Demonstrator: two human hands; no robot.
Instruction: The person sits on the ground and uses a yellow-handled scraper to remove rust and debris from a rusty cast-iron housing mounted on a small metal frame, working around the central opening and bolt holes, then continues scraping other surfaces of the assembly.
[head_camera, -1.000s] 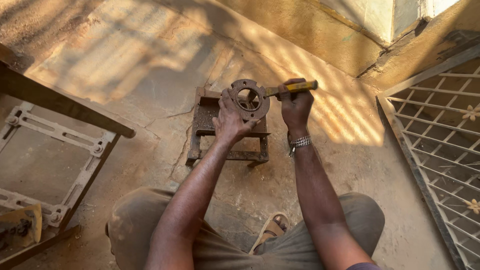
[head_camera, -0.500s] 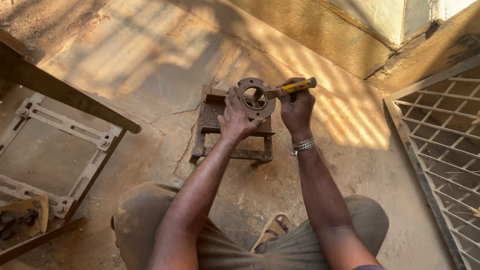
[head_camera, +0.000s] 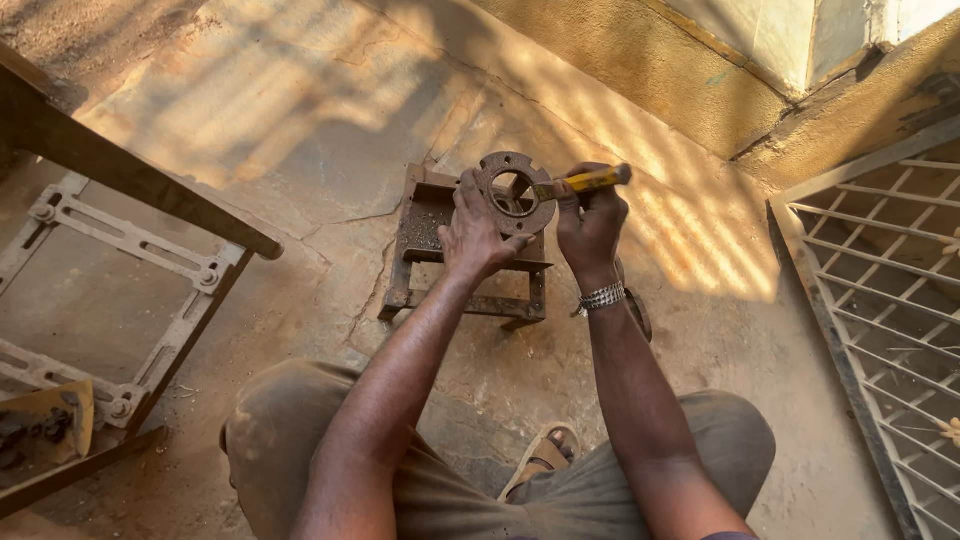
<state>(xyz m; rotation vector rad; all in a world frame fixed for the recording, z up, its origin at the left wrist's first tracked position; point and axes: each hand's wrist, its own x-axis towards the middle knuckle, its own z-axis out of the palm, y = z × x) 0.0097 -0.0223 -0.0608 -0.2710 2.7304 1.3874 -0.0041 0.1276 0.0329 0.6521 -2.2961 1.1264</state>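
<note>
A rusty round metal flange (head_camera: 516, 166) with a centre hole and several bolt holes stands tilted on a small rusty metal stand (head_camera: 430, 232). My left hand (head_camera: 476, 232) grips the flange's lower left rim. My right hand (head_camera: 590, 222), with a metal bracelet at the wrist, is closed around a yellow-handled tool (head_camera: 588, 181). The tool's tip points into the flange's centre hole. Both forearms reach forward from my knees.
A metal frame with slotted bars (head_camera: 110, 250) lies at the left under a dark beam (head_camera: 130, 175). A white metal grille (head_camera: 880, 300) lies at the right. A step and wall (head_camera: 700, 70) run behind. A sandalled foot (head_camera: 545, 455) shows between my knees on cracked concrete.
The view has shifted slightly. The yellow-handled tool has stayed at the flange's centre hole, and both hands keep their grips.
</note>
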